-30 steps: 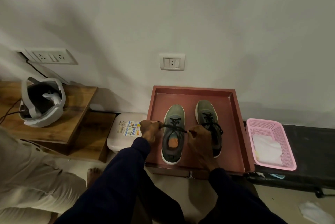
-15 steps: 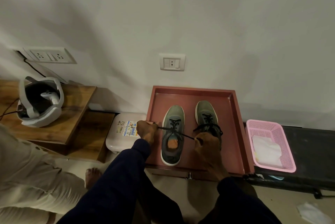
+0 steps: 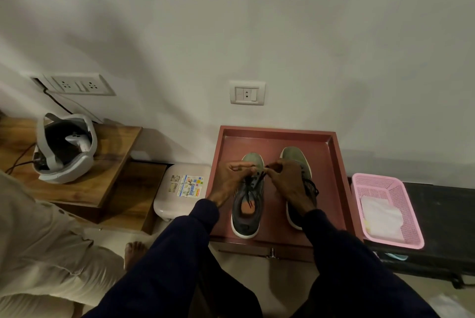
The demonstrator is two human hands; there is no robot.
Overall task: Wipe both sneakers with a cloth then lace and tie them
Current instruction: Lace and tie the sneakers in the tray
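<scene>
Finds the left grip (image 3: pixel 231 178) and the right grip (image 3: pixel 289 184) close together over a grey-green knit sneaker, the left-side sneaker (image 3: pixel 246 217). Shows fingers curled, each grip pinching the thin black lace (image 3: pixel 253 185) between thumb and fingertips; cannot tell whether loop or bare end. Places that sneaker directly beneath both grips, with a white rubber sole edge and an orange insole showing toward the wrists. Puts the matching right-side sneaker (image 3: pixel 295 155) under the right grip's outer side, partly hidden by that wrist, dark laces bunched across its mesh upper. Sets both, toes to the wall, in a shallow square maroon tray (image 3: pixel 277 131) with a raised rim.

Right of the right grip, well apart: a pink plastic lattice basket (image 3: pixel 411 217) on a black counter (image 3: pixel 449 214), holding a crumpled white cloth (image 3: pixel 381 217). Left of the left grip, just beside the tray: a rounded cream plastic stool (image 3: pixel 177 204) bearing a colourful sticker. Farther left: a white moulded headset (image 3: pixel 64 148) on a grained wooden counter (image 3: pixel 113 153), and a person in pale creased clothing (image 3: pixel 38 240). Beyond the grips, on the smooth matt wall: a white rectangular switch plate (image 3: pixel 246 92).
</scene>
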